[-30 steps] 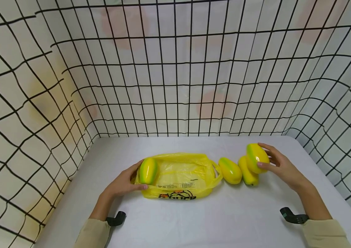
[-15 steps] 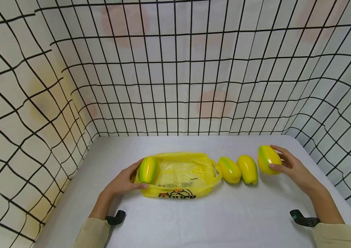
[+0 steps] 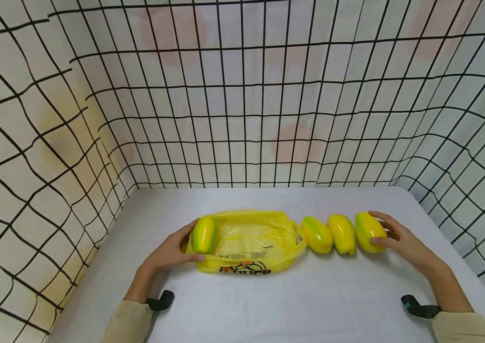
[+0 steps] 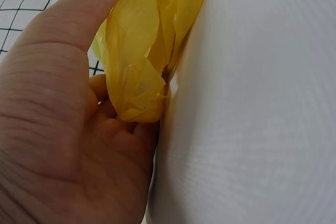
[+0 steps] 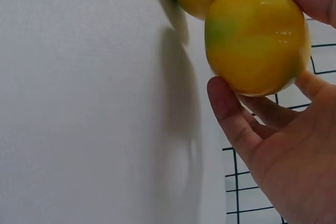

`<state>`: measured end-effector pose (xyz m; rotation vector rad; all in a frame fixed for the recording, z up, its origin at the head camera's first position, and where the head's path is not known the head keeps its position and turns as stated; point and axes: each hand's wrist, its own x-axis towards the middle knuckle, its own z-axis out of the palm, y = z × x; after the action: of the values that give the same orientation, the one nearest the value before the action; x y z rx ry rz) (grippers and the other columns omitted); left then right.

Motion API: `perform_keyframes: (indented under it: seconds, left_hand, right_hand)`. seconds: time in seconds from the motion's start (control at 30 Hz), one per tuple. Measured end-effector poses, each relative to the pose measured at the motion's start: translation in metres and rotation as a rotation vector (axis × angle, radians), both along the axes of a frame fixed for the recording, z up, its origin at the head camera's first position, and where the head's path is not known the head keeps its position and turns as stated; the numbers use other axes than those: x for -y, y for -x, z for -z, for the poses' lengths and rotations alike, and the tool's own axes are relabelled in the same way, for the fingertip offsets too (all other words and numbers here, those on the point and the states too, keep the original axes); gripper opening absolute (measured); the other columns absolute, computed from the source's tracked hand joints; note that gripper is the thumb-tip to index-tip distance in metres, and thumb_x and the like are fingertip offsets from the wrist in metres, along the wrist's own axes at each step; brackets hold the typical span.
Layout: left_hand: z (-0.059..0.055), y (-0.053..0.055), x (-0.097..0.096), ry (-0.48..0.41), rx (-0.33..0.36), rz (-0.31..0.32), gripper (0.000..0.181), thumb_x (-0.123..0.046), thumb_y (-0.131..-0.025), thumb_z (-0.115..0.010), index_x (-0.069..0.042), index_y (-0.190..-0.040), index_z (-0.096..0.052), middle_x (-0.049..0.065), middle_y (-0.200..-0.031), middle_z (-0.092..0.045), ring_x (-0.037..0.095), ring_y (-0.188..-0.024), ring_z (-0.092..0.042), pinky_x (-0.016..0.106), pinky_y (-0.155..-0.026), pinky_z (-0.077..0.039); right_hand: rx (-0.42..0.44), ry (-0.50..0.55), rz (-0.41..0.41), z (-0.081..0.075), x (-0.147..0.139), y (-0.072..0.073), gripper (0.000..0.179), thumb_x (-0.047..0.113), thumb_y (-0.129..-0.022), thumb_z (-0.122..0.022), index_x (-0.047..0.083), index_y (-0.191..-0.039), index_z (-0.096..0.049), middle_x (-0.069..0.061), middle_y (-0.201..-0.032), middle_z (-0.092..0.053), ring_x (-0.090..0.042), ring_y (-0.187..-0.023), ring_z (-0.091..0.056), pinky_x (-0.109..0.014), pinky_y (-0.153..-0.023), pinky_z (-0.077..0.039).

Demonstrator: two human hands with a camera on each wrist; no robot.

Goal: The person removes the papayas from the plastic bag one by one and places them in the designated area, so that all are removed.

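Observation:
My left hand (image 3: 173, 250) grips the left end of a yellow plastic bag (image 3: 246, 238), thumb at its front rim and fingers behind. The bag lies with its mouth spread wide, and a glossy yellow-green papaya (image 3: 205, 235) sits in its left end. In the left wrist view the crumpled yellow plastic (image 4: 136, 66) lies between thumb and fingers. On the right, my right hand (image 3: 400, 240) holds another papaya (image 3: 368, 232) between thumb and fingertips, low over the table. Left of it lie two more, a middle papaya (image 3: 341, 233) and one beside the bag's handle (image 3: 317, 235).
A white-covered table (image 3: 276, 309) carries everything. Black grid netting (image 3: 242, 105) over pale cloth rises at the back and both sides. A black wrist device (image 3: 161, 301) sits on my left wrist, and a similar device (image 3: 420, 307) on my right.
The right hand has moved its papaya rightward from over the middle papaya, then lowered it beside that one. The left hand and bag have stayed in place.

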<state>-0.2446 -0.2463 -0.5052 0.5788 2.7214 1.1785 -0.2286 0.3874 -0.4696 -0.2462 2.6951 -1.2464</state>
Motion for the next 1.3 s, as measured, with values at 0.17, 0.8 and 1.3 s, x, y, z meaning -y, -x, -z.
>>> perform_keyframes:
  seconds: [0.17,0.8,1.3]
  left_hand:
    - [-0.0009,-0.0018,-0.0005,0.0,0.023,-0.021,0.105,-0.059,-0.069,-0.08,-0.04,-0.153,-0.02,-0.011,-0.157,-0.031,0.019,-0.146,-0.03,0.052,-0.117,-0.029]
    - [-0.0064,-0.0021,-0.0035,0.011,0.033,-0.024,0.107,-0.059,-0.069,-0.08,-0.036,-0.154,-0.019,-0.007,-0.158,-0.03,0.022,-0.145,-0.031,0.052,-0.117,-0.029]
    - [-0.0078,-0.0039,-0.0042,0.021,0.034,-0.025,0.108,-0.062,-0.068,-0.079,-0.037,-0.154,-0.019,-0.008,-0.158,-0.03,0.021,-0.146,-0.029,0.051,-0.117,-0.029]
  right_hand:
    - [0.038,0.019,-0.009,0.0012,0.0019,0.0002,0.073,0.04,-0.097,-0.057,0.034,-0.156,-0.014,-0.017,-0.158,-0.021,-0.044,-0.133,-0.031,-0.064,-0.093,-0.041]
    - [0.141,-0.019,-0.005,0.0019,0.0021,-0.0042,0.084,0.044,-0.095,-0.058,0.027,-0.157,-0.005,-0.023,-0.16,-0.012,-0.054,-0.137,-0.021,-0.078,-0.09,-0.03]
    - [0.17,-0.02,0.008,0.0055,-0.001,-0.003,0.085,0.045,-0.097,-0.054,0.022,-0.157,0.001,-0.028,-0.16,-0.004,-0.06,-0.136,-0.013,-0.082,-0.091,-0.023]
